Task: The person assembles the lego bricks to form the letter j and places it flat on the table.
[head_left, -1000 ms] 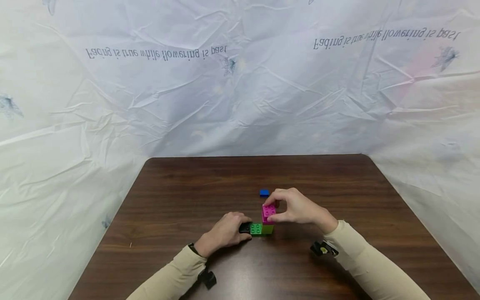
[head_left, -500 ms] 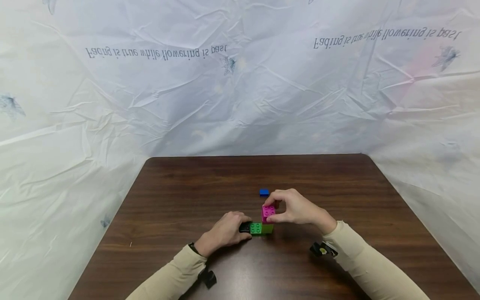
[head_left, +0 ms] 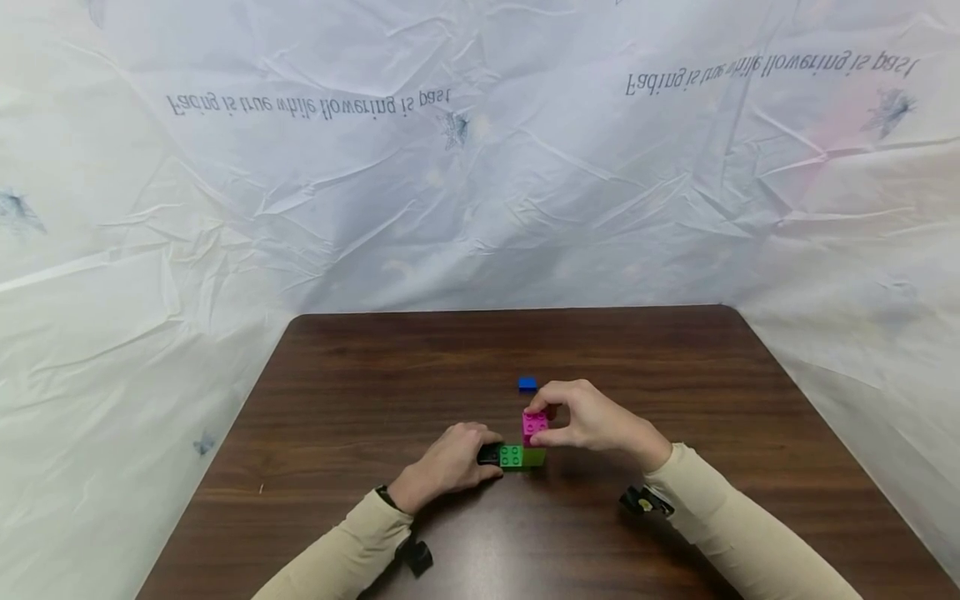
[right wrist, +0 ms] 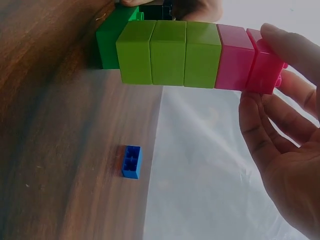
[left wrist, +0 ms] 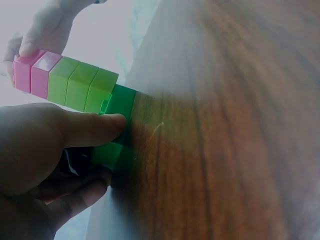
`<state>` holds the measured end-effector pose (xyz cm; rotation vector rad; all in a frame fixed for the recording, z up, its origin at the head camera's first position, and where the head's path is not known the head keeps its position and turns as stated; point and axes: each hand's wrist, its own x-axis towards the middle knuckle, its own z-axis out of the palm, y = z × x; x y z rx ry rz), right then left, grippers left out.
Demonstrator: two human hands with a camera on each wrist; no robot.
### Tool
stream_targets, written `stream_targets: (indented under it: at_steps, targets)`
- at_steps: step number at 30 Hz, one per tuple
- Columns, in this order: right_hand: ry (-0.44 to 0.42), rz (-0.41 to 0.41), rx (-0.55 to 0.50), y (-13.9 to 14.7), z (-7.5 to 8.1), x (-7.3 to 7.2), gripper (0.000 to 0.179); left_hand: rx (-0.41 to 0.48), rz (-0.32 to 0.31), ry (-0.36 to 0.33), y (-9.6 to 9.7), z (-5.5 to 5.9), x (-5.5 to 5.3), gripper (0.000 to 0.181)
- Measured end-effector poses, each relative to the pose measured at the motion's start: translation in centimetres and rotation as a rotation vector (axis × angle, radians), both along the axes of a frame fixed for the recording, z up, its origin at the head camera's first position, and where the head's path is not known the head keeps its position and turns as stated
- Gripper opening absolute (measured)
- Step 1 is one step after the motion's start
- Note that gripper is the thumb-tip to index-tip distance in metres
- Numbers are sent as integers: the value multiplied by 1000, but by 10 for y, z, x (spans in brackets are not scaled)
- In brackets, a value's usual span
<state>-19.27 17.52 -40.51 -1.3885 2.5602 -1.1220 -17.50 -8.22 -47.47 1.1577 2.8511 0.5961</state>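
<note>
A tower of toy building bricks stands on the table, with two pink bricks [right wrist: 233,57] over three lime green bricks [right wrist: 168,53]. My right hand [head_left: 600,423] pinches the top pink brick [right wrist: 266,62] between thumb and fingers, at the tower's upper end. Under the tower lies a green brick base [head_left: 512,456], its studs bare beside the lowest lime brick. Thumb and fingers of my left hand [head_left: 452,460] grip this base from the left. A black brick [left wrist: 79,160] sits on the base, partly hidden by that hand.
One loose blue brick [head_left: 527,384] lies on the brown wood-grain table [head_left: 375,375] behind the tower; its hollow side shows in the right wrist view. A white printed sheet [head_left: 480,208] hangs behind the table and along its sides.
The top pink brick, slightly offset a second ago, now lines up with the pink brick below. Both hands keep their hold almost in place.
</note>
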Motion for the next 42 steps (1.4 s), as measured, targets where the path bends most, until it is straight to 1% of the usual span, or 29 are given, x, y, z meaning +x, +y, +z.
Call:
stream_targets:
  at_steps: [6, 12, 15, 19, 24, 31, 39, 42]
  targets:
    - [-13, -14, -5, -1, -1, -2, 24, -1, 3, -4, 0, 1, -2, 40]
    - [-32, 5, -41, -2, -5, -2, 21, -2, -2, -2, 0, -1, -1, 40]
    - [-36, 14, -56, -3, -3, -2, 21, 1, -2, 2, 0, 1, -1, 39]
    - [-44, 18, -49, -4, -1, 0, 21, -2, 4, 0, -1, 2, 0, 40]
    - [-46, 5, -18, -3, -2, 2, 22, -13, 7, -17, -1, 2, 3, 41]
    - [-43, -26, -31, -2, -2, 6, 23, 7, -11, -19, 1, 4, 1, 41]
    - [-19, -32, -12, -1, -1, 3, 24, 28, -21, -76, 1, 4, -2, 40]
    - [-26, -37, -7, -1, 0, 1, 23, 34, -20, -104, 0, 5, -4, 41]
